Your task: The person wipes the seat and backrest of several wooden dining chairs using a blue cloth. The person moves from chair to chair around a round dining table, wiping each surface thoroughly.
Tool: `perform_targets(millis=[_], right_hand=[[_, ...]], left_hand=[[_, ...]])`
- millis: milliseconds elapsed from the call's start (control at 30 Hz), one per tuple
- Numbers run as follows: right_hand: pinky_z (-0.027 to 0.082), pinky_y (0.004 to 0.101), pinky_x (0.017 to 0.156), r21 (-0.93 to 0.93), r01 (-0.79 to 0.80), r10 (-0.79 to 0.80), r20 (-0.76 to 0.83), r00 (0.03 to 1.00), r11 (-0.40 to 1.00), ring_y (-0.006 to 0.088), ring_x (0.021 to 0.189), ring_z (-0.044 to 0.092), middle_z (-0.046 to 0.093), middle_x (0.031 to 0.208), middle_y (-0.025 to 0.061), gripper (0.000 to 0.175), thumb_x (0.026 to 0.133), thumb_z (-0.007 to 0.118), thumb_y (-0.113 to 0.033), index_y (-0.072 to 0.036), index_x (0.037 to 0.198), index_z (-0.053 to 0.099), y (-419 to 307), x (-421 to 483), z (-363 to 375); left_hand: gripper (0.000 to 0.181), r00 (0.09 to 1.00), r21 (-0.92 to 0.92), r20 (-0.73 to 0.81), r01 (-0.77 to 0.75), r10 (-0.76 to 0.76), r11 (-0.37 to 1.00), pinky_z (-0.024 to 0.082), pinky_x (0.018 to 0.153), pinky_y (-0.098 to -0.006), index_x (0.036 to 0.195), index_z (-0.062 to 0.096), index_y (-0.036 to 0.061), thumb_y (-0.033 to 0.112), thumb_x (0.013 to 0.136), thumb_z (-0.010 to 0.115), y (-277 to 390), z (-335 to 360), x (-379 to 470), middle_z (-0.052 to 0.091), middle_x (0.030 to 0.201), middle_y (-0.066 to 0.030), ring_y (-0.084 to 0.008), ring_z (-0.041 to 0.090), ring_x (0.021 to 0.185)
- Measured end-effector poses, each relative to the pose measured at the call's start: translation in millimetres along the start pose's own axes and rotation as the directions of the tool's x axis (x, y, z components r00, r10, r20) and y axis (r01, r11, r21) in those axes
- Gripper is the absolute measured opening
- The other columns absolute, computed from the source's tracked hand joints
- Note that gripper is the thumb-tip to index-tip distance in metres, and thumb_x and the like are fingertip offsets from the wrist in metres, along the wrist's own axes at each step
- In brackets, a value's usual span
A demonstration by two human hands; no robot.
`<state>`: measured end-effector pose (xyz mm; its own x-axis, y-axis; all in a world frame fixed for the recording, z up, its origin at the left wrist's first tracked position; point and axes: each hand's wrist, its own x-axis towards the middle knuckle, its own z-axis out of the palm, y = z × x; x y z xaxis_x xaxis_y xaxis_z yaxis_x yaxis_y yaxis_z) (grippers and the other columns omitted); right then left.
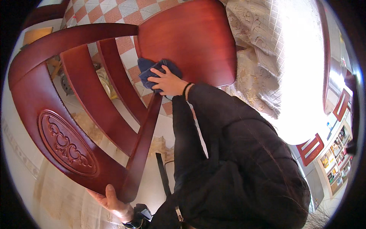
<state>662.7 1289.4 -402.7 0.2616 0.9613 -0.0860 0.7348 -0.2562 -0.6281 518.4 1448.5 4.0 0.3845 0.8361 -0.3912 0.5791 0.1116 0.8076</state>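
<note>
A reddish-brown wooden chair stands before me, with a smooth seat (188, 43) and a slatted back. An oval scroll carving (67, 143) decorates the wide top rail (100, 171) of the back. My left hand (110, 201), with a watch at the wrist, grips the end of that rail, its thumb on top and its fingers mostly hidden behind. Under the spread fingers of my right hand (168, 82) is a folded dark blue cloth (147, 67). Cloth and hand press at the near rear corner of the seat, beside the back's upright (145, 146).
A table with a patterned tablecloth (254, 57) stands close to the seat on the right, its top glaring white. Red-and-white checked tiles (114, 11) cover the floor. More chairs (310, 150) and a filled shelf unit (336, 160) are at far right.
</note>
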Motion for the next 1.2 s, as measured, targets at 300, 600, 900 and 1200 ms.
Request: perform_targets(millis=[300, 600, 900, 1200], right_hand=[[0.022, 0.0650, 0.105, -0.049, -0.420, 0.404, -0.197, 0.893, 0.906, 0.0371, 0.143, 0.022, 0.033, 0.155, -0.0037, 0.066, 0.064, 0.082, -0.042, -0.043, 0.126, 0.062, 0.8, -120.1, -12.8], [0.022, 0.0683, 0.108, 0.099, -0.930, 0.908, -0.277, 0.316, 0.354, 0.0452, 0.143, 0.012, 0.016, 0.160, 0.0024, 0.082, 0.071, 0.082, -0.028, -0.047, 0.140, 0.044, 10.7, -213.9, -21.0], [0.039, 0.0696, 0.096, 0.427, -0.859, 0.926, -0.113, -0.361, -0.283, 0.0654, 0.127, 0.024, -0.011, 0.156, 0.0288, 0.089, 0.081, 0.068, -0.032, -0.035, 0.153, 0.015, -27.1, -98.6, 18.1], [0.031, 0.0702, 0.100, 0.409, -0.709, 0.793, 0.493, -0.359, -0.575, 0.0589, 0.133, 0.029, -0.016, 0.153, 0.0376, 0.100, 0.084, 0.065, -0.029, -0.028, 0.154, -0.005, -44.5, 27.9, -22.8]], left_hand=[[0.077, 1.000, 0.114, -0.013, -0.022, 0.023, 0.993, 0.038, 0.110, -0.0445, 0.152, 0.029, 0.0057, 0.003, 0.080, 0.054, -3.6, -4.3, 1.1, 0.043, 0.146, -0.0176, -0.0342, 0.048, 0.128], [0.077, 0.996, 0.059, -0.087, 0.021, -0.016, 0.998, 0.038, 0.110, -0.0444, 0.151, 0.029, 0.0048, 0.002, 0.080, 0.057, -5.6, -6.5, 1.3, 0.044, 0.145, -0.0179, -0.0335, 0.049, 0.127], [0.077, 0.999, -0.064, 0.042, 0.029, -0.027, 0.997, 0.034, 0.113, -0.0434, 0.152, 0.029, 0.0058, -0.007, 0.080, 0.052, -7.5, -14.1, 0.3, 0.041, 0.148, -0.0164, -0.0316, 0.047, 0.130], [0.076, 0.995, -0.149, 0.042, 0.094, -0.089, 0.984, 0.028, 0.115, -0.0427, 0.152, 0.024, 0.0038, -0.011, 0.082, 0.051, -7.9, -16.0, -0.2, 0.039, 0.150, -0.0154, -0.0289, 0.041, 0.134]])
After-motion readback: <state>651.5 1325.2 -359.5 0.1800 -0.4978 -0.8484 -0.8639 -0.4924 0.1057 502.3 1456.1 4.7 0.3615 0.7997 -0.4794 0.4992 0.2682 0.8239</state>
